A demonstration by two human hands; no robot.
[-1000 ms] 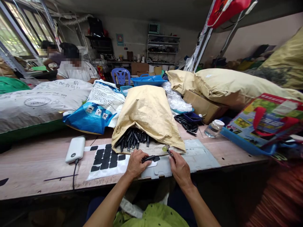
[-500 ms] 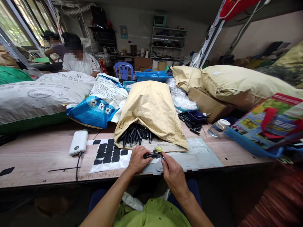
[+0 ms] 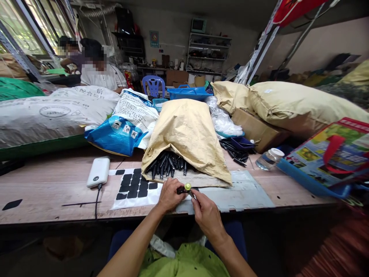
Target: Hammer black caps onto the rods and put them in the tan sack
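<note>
My left hand [image 3: 170,195] is closed around a black pen-like piece [image 3: 181,190] that sticks out to the right past the fingertips. In my right hand [image 3: 208,211] is the thin metal handle of a small hammer [image 3: 188,187] with a round yellow-green face. The hammer's head is at the right end of the black piece; whether they touch I cannot tell. Just beyond both hands, a tan woven sack [image 3: 187,130] lies with its mouth toward me, and several black pen-like pieces [image 3: 165,163] show inside the opening.
A sheet of black stickers [image 3: 134,184] and a white power bank [image 3: 98,172] with a cable lie to the left. At right are more black pieces [image 3: 235,154], a clear jar [image 3: 270,159] and a blue tray [image 3: 314,179]. Two people sit at the far left.
The hammer's head has moved slightly left and down, to the end of the black piece. My right hand has shifted the same way. The whole view has slid slightly.
</note>
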